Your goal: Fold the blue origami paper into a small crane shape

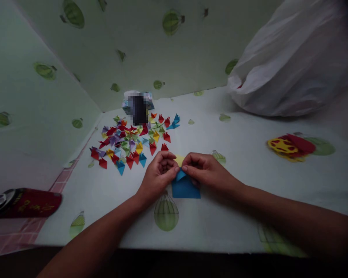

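Between my hands is a small folded piece of blue paper (180,175). My left hand (161,168) pinches its upper left with thumb and forefinger. From the other side, my right hand (204,170) has thumb and forefinger closed on it, the fingertips nearly meeting. Just below lies a flat blue paper sheet (186,190); whether it is joined to the folded piece I cannot tell. A bit of yellow paper (179,159) shows behind the fingertips, partly hidden by both hands. Beyond my left hand spreads a heap of small folded paper cranes (129,159) in many colours.
At the left edge a red drink can (31,202) lies on its side. A large white plastic bag (290,69) stands at the back right. Red and yellow paper cut-outs (290,146) lie on the right. A partly blurred box (149,101) stands behind the cranes, near the wall.
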Action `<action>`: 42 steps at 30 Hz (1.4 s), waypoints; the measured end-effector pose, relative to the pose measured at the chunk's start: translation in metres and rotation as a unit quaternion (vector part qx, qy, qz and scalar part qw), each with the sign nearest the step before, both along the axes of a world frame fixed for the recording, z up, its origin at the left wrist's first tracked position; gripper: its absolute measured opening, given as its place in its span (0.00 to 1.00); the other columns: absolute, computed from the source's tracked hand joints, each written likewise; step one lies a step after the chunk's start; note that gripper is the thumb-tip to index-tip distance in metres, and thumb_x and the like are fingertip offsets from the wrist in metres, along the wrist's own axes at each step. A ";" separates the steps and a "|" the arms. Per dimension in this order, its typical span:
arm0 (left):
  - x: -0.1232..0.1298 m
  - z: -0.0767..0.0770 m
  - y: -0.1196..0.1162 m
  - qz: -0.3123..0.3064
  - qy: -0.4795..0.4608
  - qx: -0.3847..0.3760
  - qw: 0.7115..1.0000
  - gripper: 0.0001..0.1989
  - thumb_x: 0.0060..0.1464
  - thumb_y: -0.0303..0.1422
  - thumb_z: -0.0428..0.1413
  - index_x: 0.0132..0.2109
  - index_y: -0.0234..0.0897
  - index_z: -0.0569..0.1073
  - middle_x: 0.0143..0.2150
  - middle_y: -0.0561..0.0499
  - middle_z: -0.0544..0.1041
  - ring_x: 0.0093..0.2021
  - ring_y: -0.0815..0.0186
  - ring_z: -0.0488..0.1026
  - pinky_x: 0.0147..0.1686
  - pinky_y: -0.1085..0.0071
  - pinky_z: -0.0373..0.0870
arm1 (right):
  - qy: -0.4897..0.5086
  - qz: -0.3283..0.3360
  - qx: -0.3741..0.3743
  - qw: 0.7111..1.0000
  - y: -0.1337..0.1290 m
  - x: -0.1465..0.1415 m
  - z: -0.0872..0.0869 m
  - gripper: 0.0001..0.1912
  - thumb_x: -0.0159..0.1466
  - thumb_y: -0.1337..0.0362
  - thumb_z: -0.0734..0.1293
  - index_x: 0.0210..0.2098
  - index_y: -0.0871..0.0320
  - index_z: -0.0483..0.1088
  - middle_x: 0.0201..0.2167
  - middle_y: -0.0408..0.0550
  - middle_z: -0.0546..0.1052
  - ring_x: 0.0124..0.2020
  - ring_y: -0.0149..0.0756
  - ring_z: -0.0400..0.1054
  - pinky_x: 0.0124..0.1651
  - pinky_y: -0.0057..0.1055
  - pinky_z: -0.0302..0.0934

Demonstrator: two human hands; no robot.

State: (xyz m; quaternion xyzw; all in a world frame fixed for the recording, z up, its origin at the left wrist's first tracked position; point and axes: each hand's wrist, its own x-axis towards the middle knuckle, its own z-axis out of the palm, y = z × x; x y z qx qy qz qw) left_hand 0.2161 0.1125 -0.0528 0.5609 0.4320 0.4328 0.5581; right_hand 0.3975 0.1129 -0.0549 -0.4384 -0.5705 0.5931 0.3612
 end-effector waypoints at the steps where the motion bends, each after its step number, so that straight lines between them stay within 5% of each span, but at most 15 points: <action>1: 0.000 0.000 0.001 0.000 -0.001 -0.016 1.000 0.15 0.51 0.34 0.64 0.45 0.37 0.70 0.35 0.52 0.73 0.36 0.68 0.71 0.37 0.72 0.68 | 0.008 -0.011 -0.008 1.000 -0.001 0.000 0.000 0.09 0.60 0.59 0.68 0.29 0.56 0.66 0.16 0.37 0.66 0.18 0.28 0.59 0.22 0.27 0.54; 6: -0.001 -0.003 0.002 -0.013 0.020 -0.074 0.997 0.14 0.50 0.38 0.66 0.38 0.35 0.73 0.29 0.54 0.74 0.29 0.70 0.69 0.31 0.73 0.65 | 0.039 -0.039 0.003 0.998 -0.002 -0.002 0.000 0.09 0.60 0.59 0.68 0.30 0.56 0.65 0.17 0.38 0.70 0.19 0.29 0.63 0.25 0.28 0.58; 14: -0.004 -0.001 0.003 0.029 0.046 -0.006 0.999 0.10 0.52 0.37 0.63 0.33 0.35 0.74 0.29 0.53 0.75 0.31 0.69 0.70 0.34 0.72 0.66 | 0.041 0.007 -0.025 0.999 -0.002 -0.004 -0.001 0.09 0.58 0.60 0.69 0.31 0.56 0.64 0.19 0.37 0.70 0.20 0.28 0.65 0.26 0.28 0.60; 23: 0.001 -0.008 0.001 0.032 -0.025 -0.015 0.999 0.17 0.47 0.32 0.66 0.43 0.37 0.72 0.35 0.52 0.76 0.37 0.67 0.74 0.41 0.70 0.71 | 0.056 -0.020 -0.024 0.998 -0.003 -0.004 -0.007 0.11 0.60 0.58 0.69 0.29 0.56 0.65 0.17 0.38 0.70 0.19 0.28 0.64 0.25 0.27 0.59; 29: 0.001 -0.006 -0.001 0.047 -0.009 -0.001 0.999 0.10 0.51 0.32 0.65 0.37 0.36 0.72 0.33 0.54 0.74 0.34 0.70 0.72 0.37 0.73 0.70 | 0.063 0.014 -0.049 0.997 -0.004 -0.006 -0.009 0.13 0.59 0.58 0.71 0.29 0.56 0.63 0.17 0.37 0.70 0.19 0.28 0.64 0.25 0.27 0.59; 42: 0.004 -0.002 -0.004 0.015 0.021 -0.029 0.999 0.10 0.49 0.33 0.65 0.35 0.34 0.72 0.31 0.53 0.74 0.31 0.70 0.71 0.33 0.74 0.68 | 0.072 -0.030 -0.014 0.997 -0.001 -0.004 -0.010 0.13 0.60 0.56 0.69 0.29 0.58 0.66 0.18 0.37 0.69 0.20 0.27 0.64 0.25 0.26 0.58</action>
